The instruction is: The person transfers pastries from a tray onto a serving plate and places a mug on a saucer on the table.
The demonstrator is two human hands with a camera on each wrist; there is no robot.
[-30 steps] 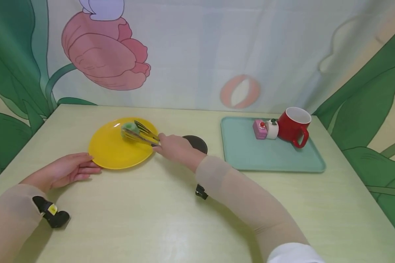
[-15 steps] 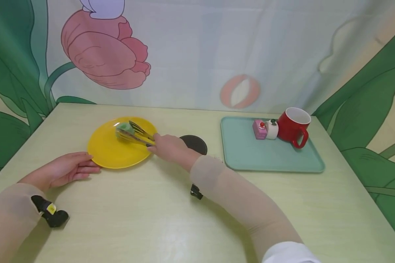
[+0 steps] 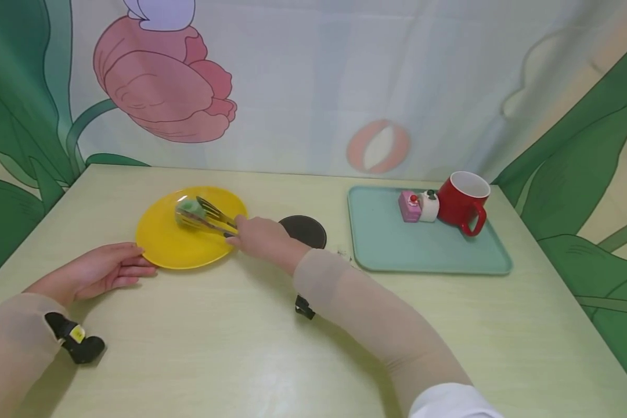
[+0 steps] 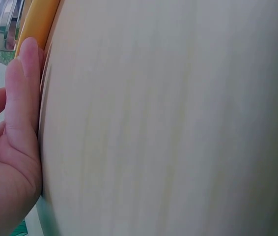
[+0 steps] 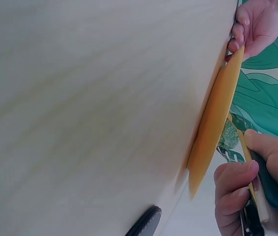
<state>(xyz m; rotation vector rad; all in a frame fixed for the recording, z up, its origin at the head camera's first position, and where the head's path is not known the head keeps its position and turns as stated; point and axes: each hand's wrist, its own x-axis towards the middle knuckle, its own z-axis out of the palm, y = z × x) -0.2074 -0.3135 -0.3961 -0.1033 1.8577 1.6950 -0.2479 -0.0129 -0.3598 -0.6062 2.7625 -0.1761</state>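
Observation:
My right hand (image 3: 261,237) holds a pair of metal tongs (image 3: 209,217) with dark handles. The slotted ends of the tongs lie around a small pale green rounded piece (image 3: 190,210), over the yellow plate (image 3: 188,249); whether the piece touches the plate is hard to tell. In the right wrist view, this piece (image 5: 230,135) looks textured, just past the plate (image 5: 212,128). At the plate's near left rim, my left hand (image 3: 107,270) holds the edge between thumb and fingers, its side resting on the table. The left wrist view shows these fingers (image 4: 26,93) against the rim.
Right of the plate lies a round black coaster-like disc (image 3: 305,230), partly behind my right wrist. A light green tray (image 3: 397,255) at the right bears a pink toy cake (image 3: 410,208), a white toy cake (image 3: 429,206) and a red mug (image 3: 458,203). A printed curtain hangs behind.
My right hand has moved slightly left with the tongs, and the green piece has shifted left with them over the plate. My left hand stays at the rim.

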